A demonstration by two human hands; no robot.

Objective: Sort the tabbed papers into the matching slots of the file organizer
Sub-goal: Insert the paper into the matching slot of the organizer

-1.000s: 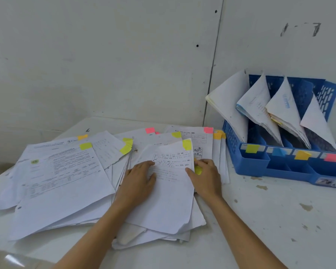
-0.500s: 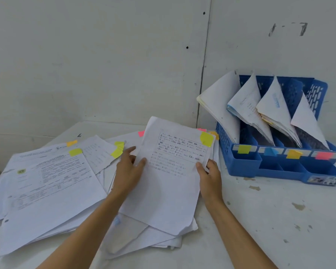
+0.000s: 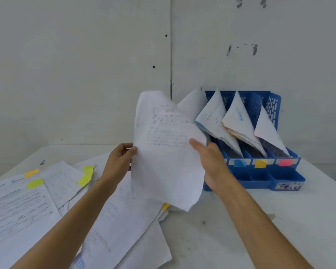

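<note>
Currently both hands are holding a white printed paper sheet (image 3: 169, 152) in the air, long axis upright: left hand (image 3: 119, 162) pinching its left edge, right hand (image 3: 213, 163) curling round its right. The blue plastic file organizer (image 3: 260, 177) is sitting just beyond, nearer the right hand.

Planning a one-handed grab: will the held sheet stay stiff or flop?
Likely floppy: the sheet bends and curls though the left hand and right hand pinch its sides. Probably light, since pinches alone hold it aloft.
</note>
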